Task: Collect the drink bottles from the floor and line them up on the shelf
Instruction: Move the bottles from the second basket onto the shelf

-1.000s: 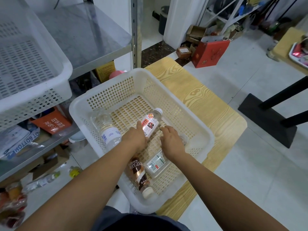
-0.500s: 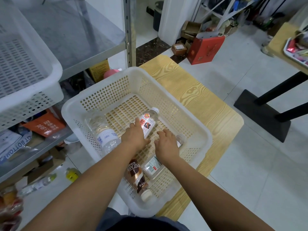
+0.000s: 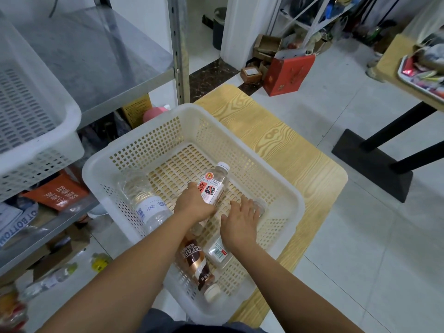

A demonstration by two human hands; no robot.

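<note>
A white slatted basket point(image 3: 288, 188) sits on a low wooden board and holds several drink bottles lying on their sides. My left hand point(image 3: 194, 204) is wrapped around the lower end of a clear bottle with a red and white label point(image 3: 212, 185). My right hand point(image 3: 240, 224) rests over a clear bottle with a white label point(image 3: 217, 254), fingers curled on it; its cap end point(image 3: 260, 205) pokes out past my fingers. A brown coffee bottle point(image 3: 194, 263) lies under my left forearm. A larger water bottle point(image 3: 146, 203) leans on the basket's left wall.
A metal shelf point(image 3: 96, 56) stands at the left with another white basket point(image 3: 36, 131) on it. Lower shelf levels hold boxes and bags. More bottles point(image 3: 55, 277) lie on the floor under the shelf. A black table base point(image 3: 374, 162) stands at the right.
Both hands have stayed on the same two bottles in the basket. The view has shifted slightly; the bottles have hardly moved.
</note>
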